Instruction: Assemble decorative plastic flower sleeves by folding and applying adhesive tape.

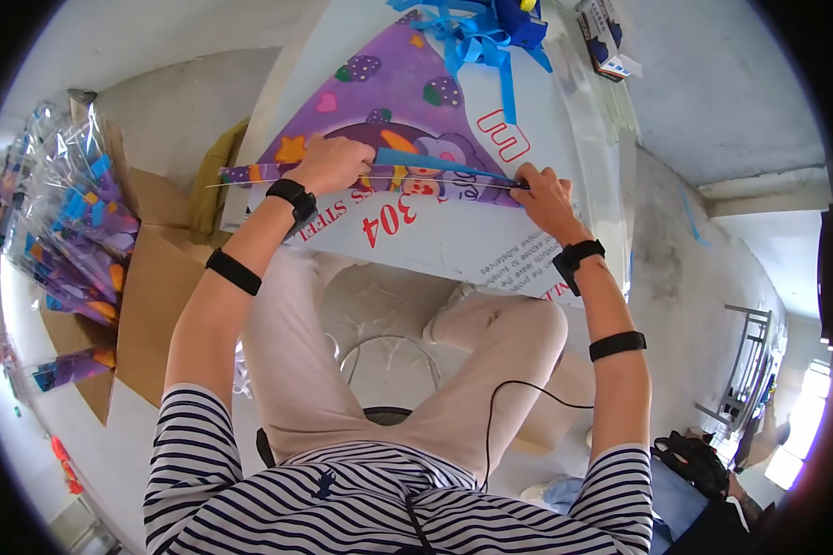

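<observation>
A white printed board spreads before the person, and on it lies a purple triangular sheet, its lower edge folded up. The left hand is curled closed over that fold, left of its middle; the right hand pinches the fold's right end, fingers nearly together. Between them run a blue strip and a thin rod.

Lies spread on a white board as a purple triangular sheet, printed with stars, berries and a pink heart, narrowing toward the far side, gathered nearest the wearer along a thin rod
</observation>
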Available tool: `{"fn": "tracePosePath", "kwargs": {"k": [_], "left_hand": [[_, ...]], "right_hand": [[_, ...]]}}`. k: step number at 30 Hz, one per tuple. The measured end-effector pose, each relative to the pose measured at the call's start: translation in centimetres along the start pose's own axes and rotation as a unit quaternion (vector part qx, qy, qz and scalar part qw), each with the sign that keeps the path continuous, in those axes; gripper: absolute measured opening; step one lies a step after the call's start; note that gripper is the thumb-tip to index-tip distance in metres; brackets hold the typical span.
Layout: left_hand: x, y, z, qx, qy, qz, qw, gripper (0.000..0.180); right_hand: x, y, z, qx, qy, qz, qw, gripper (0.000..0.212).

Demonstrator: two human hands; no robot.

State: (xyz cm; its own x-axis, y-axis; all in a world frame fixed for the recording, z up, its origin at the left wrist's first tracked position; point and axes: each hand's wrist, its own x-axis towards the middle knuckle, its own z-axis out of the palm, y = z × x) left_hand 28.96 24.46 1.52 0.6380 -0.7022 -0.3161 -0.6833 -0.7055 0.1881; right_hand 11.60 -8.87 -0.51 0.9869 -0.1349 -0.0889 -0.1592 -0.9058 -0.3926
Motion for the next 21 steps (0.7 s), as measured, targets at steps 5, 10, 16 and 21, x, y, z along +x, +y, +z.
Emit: {"fn": "tracePosePath", "kwargs": {"k": [5,10,16,21], "left_hand": [[-1.3,0.5,0.7,-0.046,0.086,-0.001,0.995,0.024],[-0.4,0.8,-0.5,-0.016,0.022,0.014,1.000,0.034],[0.6,0.6,-1.1,-0.042,-0.014,-0.009,0.999,0.025],[0.3,0.7,0.1,-0.044,0.041,-0.016,0.998,0.016]], "right_hand": [[-0.3,-0.5,-0.1,-0.040,-0.018,-0.021,0.999,0.012],[-0.3,-0.5,0.4,-0.088,0.001,-0.066,0.994,0.012],[-1.0,0.2,1.2,-0.043,0.023,-0.055,0.997,0.012],[-1.1,0.8,1.8,-0.041,0.047,-0.063,0.996,0.014]]}}
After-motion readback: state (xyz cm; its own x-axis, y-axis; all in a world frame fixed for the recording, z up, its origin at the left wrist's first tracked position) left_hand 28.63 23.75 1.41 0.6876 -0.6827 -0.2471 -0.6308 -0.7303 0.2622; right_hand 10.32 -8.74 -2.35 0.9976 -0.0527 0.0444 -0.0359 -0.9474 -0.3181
